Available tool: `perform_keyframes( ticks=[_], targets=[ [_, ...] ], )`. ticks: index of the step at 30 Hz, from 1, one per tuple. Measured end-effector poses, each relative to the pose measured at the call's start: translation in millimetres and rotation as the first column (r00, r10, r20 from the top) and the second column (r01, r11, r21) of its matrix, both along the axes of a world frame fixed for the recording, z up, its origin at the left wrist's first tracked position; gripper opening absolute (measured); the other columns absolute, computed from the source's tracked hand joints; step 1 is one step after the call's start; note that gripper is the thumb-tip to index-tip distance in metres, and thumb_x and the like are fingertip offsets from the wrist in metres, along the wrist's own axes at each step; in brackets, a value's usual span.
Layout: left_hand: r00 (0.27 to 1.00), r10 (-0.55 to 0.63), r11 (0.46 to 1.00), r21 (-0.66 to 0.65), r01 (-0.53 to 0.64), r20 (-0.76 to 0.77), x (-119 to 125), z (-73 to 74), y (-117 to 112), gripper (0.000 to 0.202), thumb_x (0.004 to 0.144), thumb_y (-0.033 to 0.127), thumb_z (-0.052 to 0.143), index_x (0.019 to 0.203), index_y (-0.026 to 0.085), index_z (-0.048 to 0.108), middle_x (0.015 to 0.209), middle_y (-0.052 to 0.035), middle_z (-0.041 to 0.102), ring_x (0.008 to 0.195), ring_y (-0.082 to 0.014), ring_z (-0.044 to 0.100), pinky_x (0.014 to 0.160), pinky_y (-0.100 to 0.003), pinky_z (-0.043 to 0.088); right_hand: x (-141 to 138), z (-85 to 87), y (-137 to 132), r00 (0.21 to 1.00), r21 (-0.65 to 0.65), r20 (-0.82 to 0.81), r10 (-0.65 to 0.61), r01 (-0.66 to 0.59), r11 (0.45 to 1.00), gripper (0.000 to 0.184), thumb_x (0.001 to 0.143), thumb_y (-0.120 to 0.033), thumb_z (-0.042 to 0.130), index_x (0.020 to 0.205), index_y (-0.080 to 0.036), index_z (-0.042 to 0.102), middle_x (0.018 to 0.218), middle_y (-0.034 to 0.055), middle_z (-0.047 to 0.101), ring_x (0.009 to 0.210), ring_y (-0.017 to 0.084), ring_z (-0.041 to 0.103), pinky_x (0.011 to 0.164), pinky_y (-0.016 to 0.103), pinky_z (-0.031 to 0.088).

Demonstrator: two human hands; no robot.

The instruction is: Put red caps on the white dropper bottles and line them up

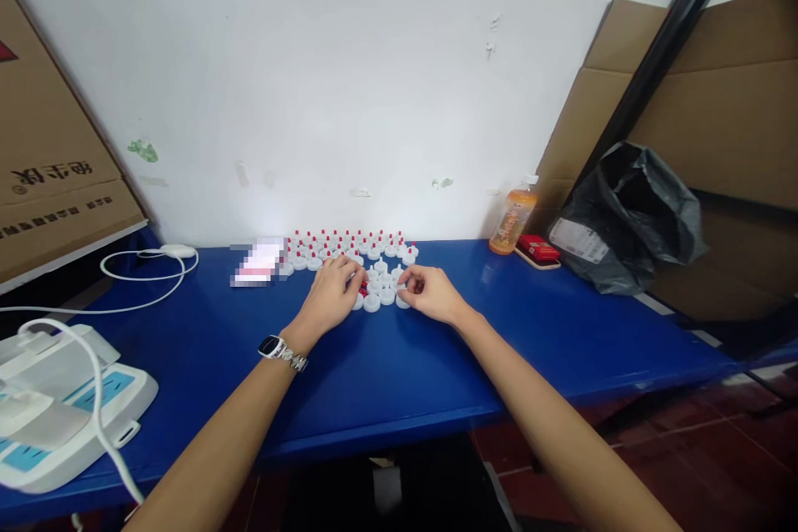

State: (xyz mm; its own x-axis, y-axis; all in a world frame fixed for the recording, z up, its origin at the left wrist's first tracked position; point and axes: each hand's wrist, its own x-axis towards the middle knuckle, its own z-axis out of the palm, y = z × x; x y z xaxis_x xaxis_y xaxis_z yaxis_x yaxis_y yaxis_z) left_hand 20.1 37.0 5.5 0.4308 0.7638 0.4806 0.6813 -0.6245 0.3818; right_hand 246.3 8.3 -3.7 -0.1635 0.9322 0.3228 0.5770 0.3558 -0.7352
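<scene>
Several small white caps with red tips (pixel 349 247) stand in rows on the blue table (pixel 386 366) near the wall. A closer cluster of white caps (pixel 381 289) lies between my hands. My left hand (pixel 330 293), with a wristwatch on the wrist, rests palm down on the cluster's left side, its fingers curled over some red pieces. My right hand (pixel 430 291) is at the cluster's right side, fingers pinched on a white cap.
An orange drink bottle (pixel 512 220) and a red box (pixel 539 249) stand at the back right beside a black plastic bag (pixel 629 216). A white device (pixel 56 407) with cables sits front left. Cardboard boxes (pixel 50 166) flank both sides. A blurred card (pixel 257 263) lies left of the caps.
</scene>
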Motion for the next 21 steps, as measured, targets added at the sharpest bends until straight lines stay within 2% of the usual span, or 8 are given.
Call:
perform_keyframes(
  ticks=[3,5,7,10,12,16,18,21],
  targets=[
    [0.999,-0.044,0.999,0.023,0.044,0.024,5,1.8,-3,0.034,0.101,0.035,0.038,0.088,0.021,0.066,0.102,-0.006,0.064,0.1,-0.0243,0.053,0.094,-0.042,0.041,1,1.2,5,0.994,0.044,-0.073,-0.085,0.088,0.995,0.011,0.077,-0.027,0.06,0.083,-0.018,0.064,0.06,-0.0038,0.061,0.054,0.011,0.055,0.058,0.023,0.042],
    [0.996,-0.082,0.996,0.04,0.08,0.037,10,2.6,-6,0.033,0.101,0.034,0.039,0.087,0.021,0.065,0.101,-0.0058,0.064,0.1,-0.0238,0.053,0.093,-0.041,0.041,4,-0.6,15,0.974,0.09,-0.093,-0.205,0.213,0.973,0.011,0.079,-0.028,0.058,0.081,-0.019,0.064,0.06,-0.0035,0.061,0.056,0.012,0.055,0.059,0.024,0.042],
    [0.993,-0.114,0.993,0.043,0.113,0.041,16,3.0,-8,0.031,0.1,0.034,0.04,0.087,0.021,0.065,0.1,-0.0054,0.063,0.098,-0.0234,0.053,0.091,-0.041,0.042,9,-4.9,31,0.938,0.124,-0.064,-0.341,0.347,0.93,0.012,0.079,-0.028,0.059,0.085,-0.019,0.064,0.063,-0.003,0.062,0.059,0.013,0.056,0.062,0.025,0.042],
    [0.99,-0.131,0.991,0.031,0.129,0.045,23,3.2,-10,0.032,0.101,0.035,0.04,0.087,0.021,0.066,0.1,-0.0053,0.063,0.098,-0.0231,0.052,0.091,-0.041,0.041,16,-13.0,57,0.89,0.122,0.044,-0.453,0.446,0.887,0.024,0.078,-0.03,0.063,0.098,-0.018,0.066,0.075,0.0003,0.066,0.068,0.016,0.06,0.066,0.027,0.043],
    [0.99,-0.131,0.991,0.027,0.13,0.048,25,2.8,-10,0.033,0.101,0.035,0.039,0.088,0.021,0.066,0.1,-0.0056,0.063,0.098,-0.0231,0.052,0.092,-0.041,0.041,18,-17.7,71,0.88,0.104,0.097,-0.465,0.456,0.884,0.025,0.078,-0.031,0.065,0.1,-0.018,0.066,0.081,0.0022,0.068,0.072,0.017,0.061,0.068,0.028,0.043],
    [0.99,-0.131,0.991,0.022,0.13,0.05,23,0.8,-9,0.032,0.101,0.035,0.04,0.088,0.021,0.066,0.101,-0.0056,0.063,0.098,-0.023,0.052,0.092,-0.041,0.042,18,-22.2,79,0.891,0.082,0.114,-0.44,0.433,0.898,0.012,0.082,-0.031,0.062,0.087,-0.021,0.068,0.081,0.0018,0.069,0.075,0.018,0.063,0.07,0.028,0.044],
    [0.99,-0.125,0.992,0.022,0.124,0.062,21,0.0,-8,0.03,0.101,0.034,0.041,0.088,0.021,0.066,0.101,-0.0051,0.063,0.099,-0.0228,0.052,0.092,-0.041,0.041,19,-21.0,74,0.894,0.129,0.082,-0.441,0.43,0.894,0.011,0.083,-0.031,0.061,0.084,-0.021,0.067,0.084,0.0023,0.069,0.077,0.018,0.063,0.073,0.029,0.046],
    [0.987,-0.128,0.991,0.04,0.124,0.097,19,0.6,-7,0.028,0.101,0.033,0.041,0.089,0.022,0.064,0.101,-0.0047,0.063,0.1,-0.0224,0.053,0.093,-0.04,0.041,18,-13.8,59,0.916,0.277,-0.015,-0.402,0.39,0.878,0.01,0.083,-0.029,0.06,0.083,-0.02,0.065,0.091,0.0041,0.07,0.085,0.019,0.063,0.081,0.031,0.048]
  ],
)
